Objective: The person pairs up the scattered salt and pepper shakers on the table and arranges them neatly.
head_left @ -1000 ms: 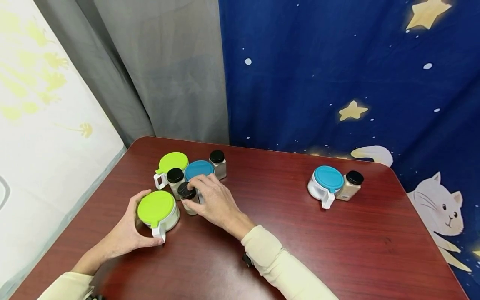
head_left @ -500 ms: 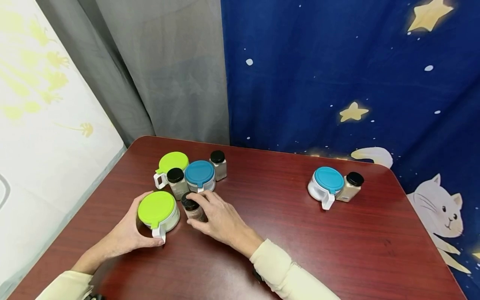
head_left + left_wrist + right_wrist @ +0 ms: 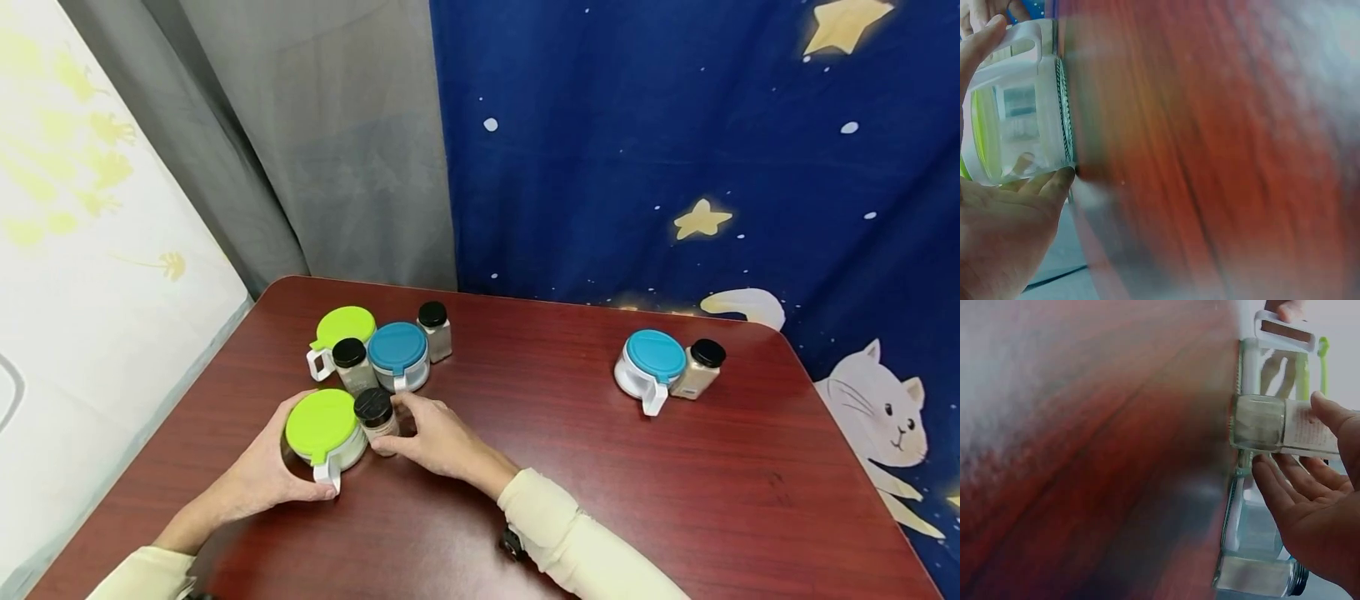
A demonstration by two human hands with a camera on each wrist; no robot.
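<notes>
My left hand (image 3: 262, 471) wraps round a glass jar with a green lid (image 3: 322, 423) and a white handle; the thumb lies at the handle (image 3: 1022, 37). In my right hand (image 3: 442, 440) is a small clear spice jar (image 3: 1260, 425) with a black lid (image 3: 373, 407), held between thumb and fingers. It stands upright right beside the green-lidded jar. Just behind are another black-lidded spice jar (image 3: 354, 367) and a blue-lidded jar (image 3: 399, 352) with its handle toward me.
At the back left stand a second green-lidded jar (image 3: 345, 325) and a spice jar (image 3: 435, 329). Far to the right, a blue-lidded jar (image 3: 652, 358) adjoins a spice jar (image 3: 697, 368). Curtains hang behind the table (image 3: 570, 417).
My right hand has drawn the spice jar forward from beside the blue-lidded jar, then left against the green-lidded one. The left hand and its jar have shifted slightly right and nearer.
</notes>
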